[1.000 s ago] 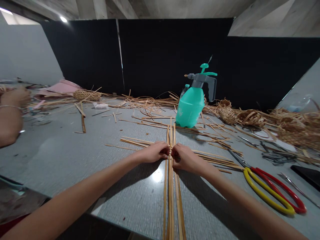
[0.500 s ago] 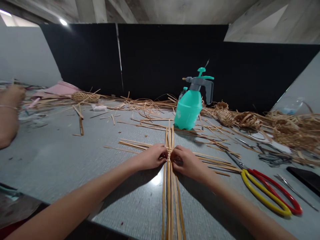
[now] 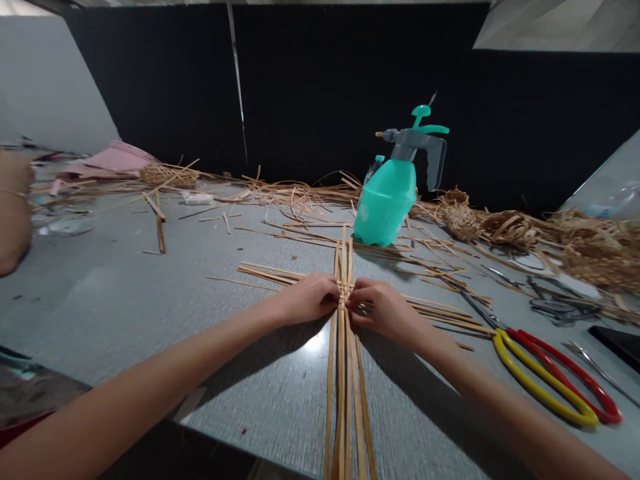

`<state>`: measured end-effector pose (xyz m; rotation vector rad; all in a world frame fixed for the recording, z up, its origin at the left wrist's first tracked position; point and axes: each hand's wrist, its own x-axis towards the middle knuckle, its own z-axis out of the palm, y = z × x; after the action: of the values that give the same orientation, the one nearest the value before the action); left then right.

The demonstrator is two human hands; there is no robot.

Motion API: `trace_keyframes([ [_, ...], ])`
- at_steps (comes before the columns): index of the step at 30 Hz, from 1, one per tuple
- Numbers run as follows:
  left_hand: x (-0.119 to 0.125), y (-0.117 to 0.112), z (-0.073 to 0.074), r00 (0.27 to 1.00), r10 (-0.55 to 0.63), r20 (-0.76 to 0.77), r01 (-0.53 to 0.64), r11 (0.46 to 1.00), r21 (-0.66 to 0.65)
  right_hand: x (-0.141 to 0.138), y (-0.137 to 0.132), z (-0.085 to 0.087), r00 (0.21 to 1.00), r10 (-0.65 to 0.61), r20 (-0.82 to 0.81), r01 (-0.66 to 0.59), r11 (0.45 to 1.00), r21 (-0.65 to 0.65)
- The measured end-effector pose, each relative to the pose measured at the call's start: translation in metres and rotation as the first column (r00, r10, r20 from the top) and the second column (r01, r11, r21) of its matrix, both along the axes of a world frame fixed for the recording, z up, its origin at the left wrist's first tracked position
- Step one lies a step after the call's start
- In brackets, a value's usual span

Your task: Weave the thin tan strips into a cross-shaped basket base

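Thin tan woven strips [image 3: 343, 373] lie crossed on the grey table, some running away from me and others to left and right. At the crossing, a small woven patch shows between my hands. My left hand [image 3: 315, 297] pinches the strips at the left side of that patch, fingertips pressed together. Opposite it, my right hand [image 3: 377, 305] pinches the right side with thumb and forefinger. The sideways strips pass beneath both hands and come out beyond them. My fingers partly hide the crossing.
A green spray bottle [image 3: 385, 203] stands behind the crossing. Scissors [image 3: 545, 373] with red and yellow handles lie right, near a dark phone [image 3: 620, 345]. Woven pieces [image 3: 510, 230] and loose strips [image 3: 300, 200] line the back. Another person's arm [image 3: 13, 213] rests at far left.
The view has tipped downward and shifted slightly left, so the bottle and scissors appear farther right. Both hands stay at the crossing, with the right fingers slightly repositioned.
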<state>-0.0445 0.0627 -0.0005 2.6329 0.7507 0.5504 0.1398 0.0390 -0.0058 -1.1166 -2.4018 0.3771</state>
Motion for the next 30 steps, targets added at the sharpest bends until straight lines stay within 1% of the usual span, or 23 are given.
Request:
trace_keyframes([
  [4,0.000,0.003,-0.001,0.999,-0.017,-0.027,0.017,1.000,0.010,0.000,0.003,-0.002,1.000,-0.001,0.009,0.001,1.000,0.001],
  [9,0.000,0.005,-0.004,1.000,-0.013,0.003,0.013,0.999,0.030,0.001,0.003,-0.001,1.000,-0.011,0.010,0.011,1.000,-0.002],
  [12,-0.001,0.002,-0.004,0.999,0.004,0.044,-0.004,1.000,-0.001,0.003,0.000,0.000,0.997,0.037,-0.062,-0.039,0.999,-0.031],
  [14,-0.002,-0.001,-0.003,0.997,0.055,0.061,-0.054,0.998,-0.020,0.004,-0.001,-0.001,0.993,0.036,-0.113,-0.043,0.997,-0.061],
  [17,-0.003,-0.003,0.000,0.990,0.141,0.027,-0.141,0.990,0.015,0.005,-0.001,-0.007,0.994,-0.052,-0.099,0.047,0.997,-0.055],
  [19,-0.004,-0.002,0.001,0.987,0.158,-0.022,-0.157,0.986,0.048,0.003,0.001,-0.010,0.993,-0.112,-0.045,0.111,0.994,-0.016],
  [22,-0.005,0.003,0.000,0.985,0.156,-0.068,-0.153,0.987,0.052,0.000,0.003,-0.010,0.986,-0.163,0.039,0.161,0.986,0.054],
  [24,-0.006,0.006,-0.001,0.984,0.163,-0.077,-0.160,0.986,0.041,-0.001,0.003,-0.009,0.983,-0.171,0.073,0.165,0.983,0.081],
  [26,-0.006,0.008,-0.002,0.985,0.153,-0.082,-0.151,0.988,0.035,-0.002,0.004,-0.008,0.985,-0.159,0.071,0.155,0.986,0.065],
  [30,-0.006,0.009,-0.001,0.994,0.075,-0.079,-0.075,0.997,0.010,-0.001,0.005,-0.008,0.992,-0.128,0.009,0.128,0.992,-0.019],
])
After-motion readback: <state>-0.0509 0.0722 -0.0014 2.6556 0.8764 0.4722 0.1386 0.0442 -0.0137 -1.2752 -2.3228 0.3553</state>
